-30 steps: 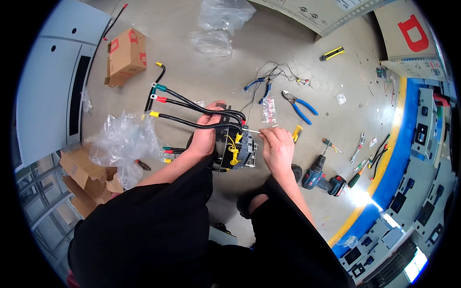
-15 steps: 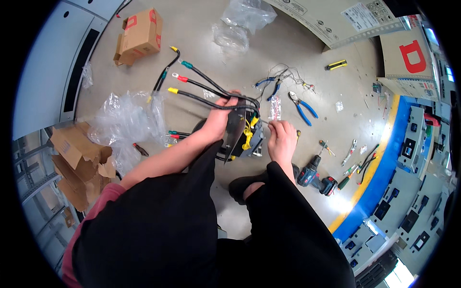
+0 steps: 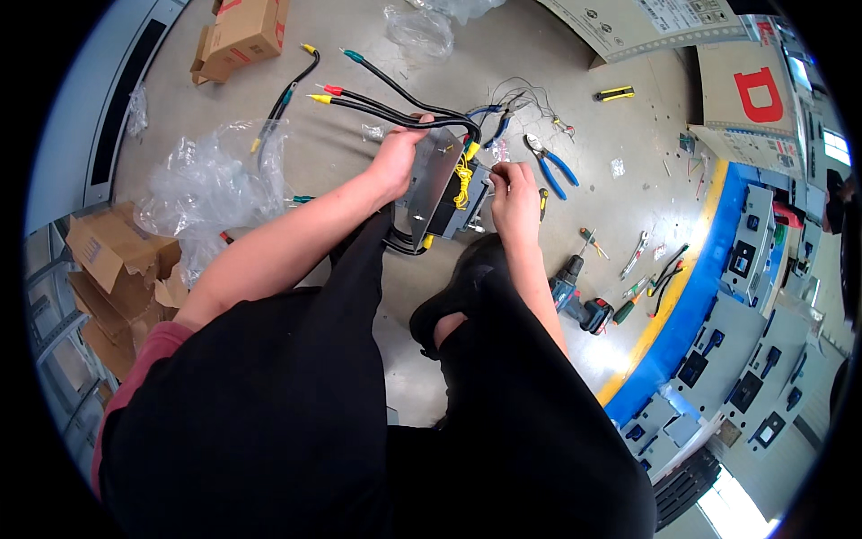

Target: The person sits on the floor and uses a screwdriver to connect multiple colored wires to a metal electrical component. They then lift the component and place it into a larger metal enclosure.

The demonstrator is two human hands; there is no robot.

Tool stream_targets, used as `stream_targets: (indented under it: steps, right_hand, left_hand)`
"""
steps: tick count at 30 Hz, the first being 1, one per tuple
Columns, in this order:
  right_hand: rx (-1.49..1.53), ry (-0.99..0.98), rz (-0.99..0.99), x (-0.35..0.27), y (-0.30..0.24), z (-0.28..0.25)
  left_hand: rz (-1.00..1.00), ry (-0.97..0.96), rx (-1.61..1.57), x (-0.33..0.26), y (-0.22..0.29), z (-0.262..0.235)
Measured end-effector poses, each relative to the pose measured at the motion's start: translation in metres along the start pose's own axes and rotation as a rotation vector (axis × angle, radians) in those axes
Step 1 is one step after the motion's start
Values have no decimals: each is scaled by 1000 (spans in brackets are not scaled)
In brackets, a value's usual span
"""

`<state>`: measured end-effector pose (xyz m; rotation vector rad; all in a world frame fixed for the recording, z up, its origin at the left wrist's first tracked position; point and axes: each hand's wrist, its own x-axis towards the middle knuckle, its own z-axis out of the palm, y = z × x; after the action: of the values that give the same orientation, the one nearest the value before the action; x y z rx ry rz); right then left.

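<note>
A dark electrical unit (image 3: 458, 207) stands between my hands, with a flat grey metal plate (image 3: 437, 184) along its left side and a bundle of yellow wire (image 3: 462, 184) at its top. My left hand (image 3: 395, 163) is closed on the plate's far edge, beside the thick black cables (image 3: 404, 117) that curve away leftward. Their ends carry green, red and yellow sleeves with metal lugs. At the unit's right side my right hand (image 3: 515, 205) is closed, thumb and fingers pinched on something thin that I cannot make out.
Blue-handled cutters (image 3: 549, 166), other pliers (image 3: 501, 124), a yellow knife (image 3: 614, 93) and a cordless drill (image 3: 579, 296) lie to the right. Clear plastic bags (image 3: 206, 189) and an opened carton (image 3: 121, 251) are on the left. A loose black cable (image 3: 285, 99) lies beyond.
The whole scene has shifted up and slightly left in view. The cable ends have swung, with the red and yellow ones now close together. Both hands remain at the unit.
</note>
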<state>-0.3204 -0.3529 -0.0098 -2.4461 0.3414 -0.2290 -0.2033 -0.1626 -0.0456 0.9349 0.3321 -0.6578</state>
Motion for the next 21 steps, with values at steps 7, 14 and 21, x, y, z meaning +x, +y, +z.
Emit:
stream_targets:
  steps: [7,14,21]
  right_hand:
    - [-235,59,-153,15,5,3]
    - [222,-159,161,16,10,6]
    - [265,-93,43,4,11,-19]
  left_hand:
    - [14,55,31,-3,-5,3]
    - [-6,3,31,-4,-3,5]
    - [-33,37,-27,2,-4,2]
